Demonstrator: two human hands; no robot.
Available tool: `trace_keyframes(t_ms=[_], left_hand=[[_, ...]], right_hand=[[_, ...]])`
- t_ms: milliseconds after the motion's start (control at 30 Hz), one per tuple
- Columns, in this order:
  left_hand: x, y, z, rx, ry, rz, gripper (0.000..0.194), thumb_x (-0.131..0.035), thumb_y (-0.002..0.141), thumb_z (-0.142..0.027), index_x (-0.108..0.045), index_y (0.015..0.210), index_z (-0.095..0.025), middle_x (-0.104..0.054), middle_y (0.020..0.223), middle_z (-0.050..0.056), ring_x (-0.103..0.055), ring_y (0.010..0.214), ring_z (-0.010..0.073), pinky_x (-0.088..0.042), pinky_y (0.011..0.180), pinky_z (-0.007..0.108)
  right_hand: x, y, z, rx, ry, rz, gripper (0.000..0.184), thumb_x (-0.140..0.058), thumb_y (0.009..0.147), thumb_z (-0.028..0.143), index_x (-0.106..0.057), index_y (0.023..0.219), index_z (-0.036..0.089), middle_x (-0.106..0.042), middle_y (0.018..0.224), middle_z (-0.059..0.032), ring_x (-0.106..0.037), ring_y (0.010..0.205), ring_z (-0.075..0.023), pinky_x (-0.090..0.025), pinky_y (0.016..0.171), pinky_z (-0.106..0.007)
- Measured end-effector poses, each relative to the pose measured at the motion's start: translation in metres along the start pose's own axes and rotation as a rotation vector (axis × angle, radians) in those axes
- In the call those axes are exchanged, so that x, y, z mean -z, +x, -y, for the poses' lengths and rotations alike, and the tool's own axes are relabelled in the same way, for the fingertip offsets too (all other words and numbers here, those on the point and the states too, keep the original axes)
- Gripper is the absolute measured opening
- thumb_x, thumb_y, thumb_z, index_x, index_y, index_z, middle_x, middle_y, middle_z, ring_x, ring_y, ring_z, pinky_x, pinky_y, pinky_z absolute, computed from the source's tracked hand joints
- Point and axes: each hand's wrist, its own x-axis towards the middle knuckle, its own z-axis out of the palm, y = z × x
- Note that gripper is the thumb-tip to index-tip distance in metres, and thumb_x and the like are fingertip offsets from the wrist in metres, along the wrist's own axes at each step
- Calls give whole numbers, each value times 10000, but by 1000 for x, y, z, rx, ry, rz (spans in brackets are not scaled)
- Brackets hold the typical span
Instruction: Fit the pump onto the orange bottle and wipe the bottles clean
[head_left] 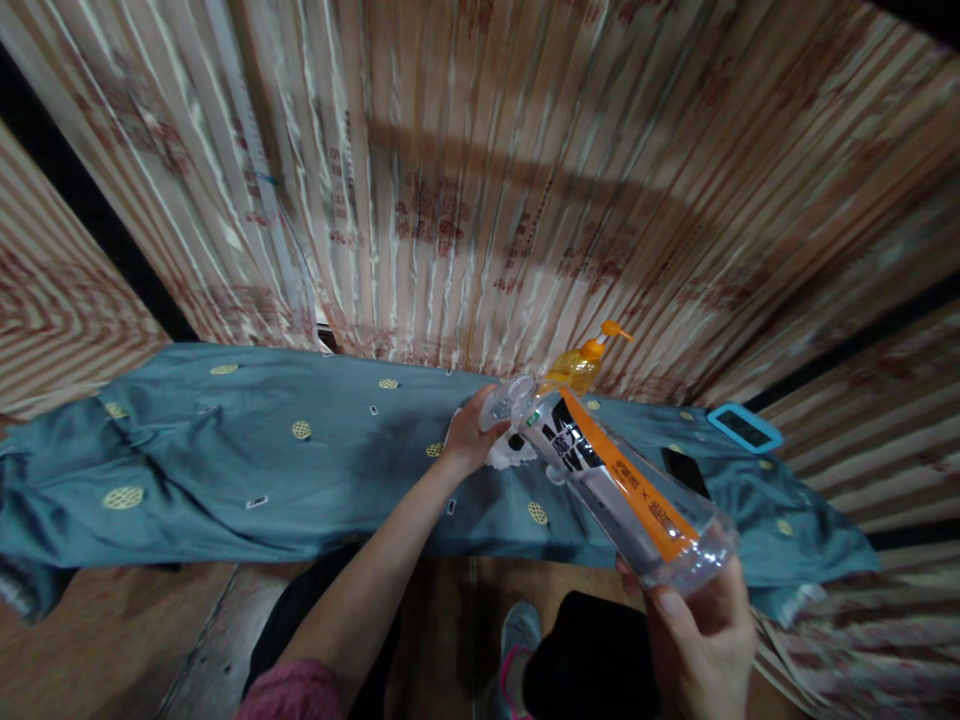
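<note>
My right hand (pixel 701 620) grips the base of a large clear plastic bottle (pixel 615 490) with an orange, silver and black label. The bottle tilts, its neck pointing away to the upper left. At its mouth, my left hand (pixel 472 432) is closed around a small clear plastic container (pixel 501 402); whether the two touch I cannot tell. Beneath them on the cloth lies a crumpled white piece (pixel 511 452) with a dark spot, partly hidden. Just behind the bottle's neck stands a yellow pump bottle (pixel 576 368) with an orange pump head.
A blue-green cloth with yellow patterns (pixel 195 440) covers the narrow table. On its right lie a black phone-like object (pixel 684 470) and a light-blue framed device with a dark screen (pixel 745 428). Pleated, printed curtains (pixel 450 200) hang behind and at both sides.
</note>
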Motion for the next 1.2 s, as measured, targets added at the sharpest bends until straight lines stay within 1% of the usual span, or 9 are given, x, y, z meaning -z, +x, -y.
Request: trace_keyframes(t_ms=[100,300,467,600,767,867,933,1067,1200], left_hand=[[0,0,-1,1,8,-8,558,-715,781,-219,-541,1310,-243,-654,1320,50,-629,1185,258,-485,1046,417],[0,0,1,-16,5,-3,579,-719,780,-224,-529,1327,-232,-645,1333,63,-613,1212,264,-464,1072,432],[0,1,3,-28,1,-4,579,-718,786,-244,-523,1331,-232,-637,1348,66,-598,1239,266,-451,1084,432],[1,1,2,-30,-10,-3,576,-717,784,-236,-528,1328,-248,-643,1342,55,-598,1241,263,-450,1088,432],[1,0,0,-22,0,-3,581,-719,778,-224,-534,1329,-221,-636,1349,81,-598,1243,276,-446,1093,450],[1,0,0,-31,-5,-7,578,-719,778,-222,-537,1326,-233,-626,1365,74,-587,1258,272,-444,1098,449],[1,0,0,-31,-6,-5,575,-715,784,-230,-532,1329,-238,-628,1363,68,-593,1250,269,-451,1091,449],[0,1,1,-17,4,-6,584,-720,785,-234,-526,1335,-227,-632,1358,72,-597,1244,270,-446,1094,449],[0,1,3,-31,-8,-1,581,-719,792,-246,-523,1339,-221,-631,1359,79,-595,1248,267,-446,1093,445]], right_hand=[[1,0,-1,22,-22,3,899,-854,640,376,-448,1433,258,-557,1296,-111,-610,905,-209,-502,676,-273],[0,-1,1,29,-43,-7,906,-849,644,385,-439,1446,276,-604,1151,-74,-618,819,-198,-507,712,-315],[1,-1,1,48,-69,17,878,-823,678,385,-424,1451,265,-596,1209,-93,-613,808,-196,-500,713,-323],[3,0,-2,60,-70,40,831,-800,703,358,-433,1441,257,-620,1151,-79,-611,769,-193,-491,688,-317],[5,1,-4,38,-62,18,874,-821,680,359,-421,1453,279,-587,1247,-85,-612,872,-209,-491,738,-322],[5,0,-3,32,-66,25,885,-821,679,367,-413,1456,255,-563,1295,-107,-613,890,-212,-501,761,-333],[4,0,-2,35,-54,23,885,-825,673,371,-420,1449,238,-566,1281,-113,-619,880,-213,-507,757,-334],[2,0,-2,33,-37,10,872,-829,674,355,-432,1445,263,-594,1198,-82,-616,777,-180,-509,699,-314],[5,2,-6,74,-30,26,847,-819,682,334,-446,1439,248,-609,1211,-100,-627,818,-204,-513,689,-315]])
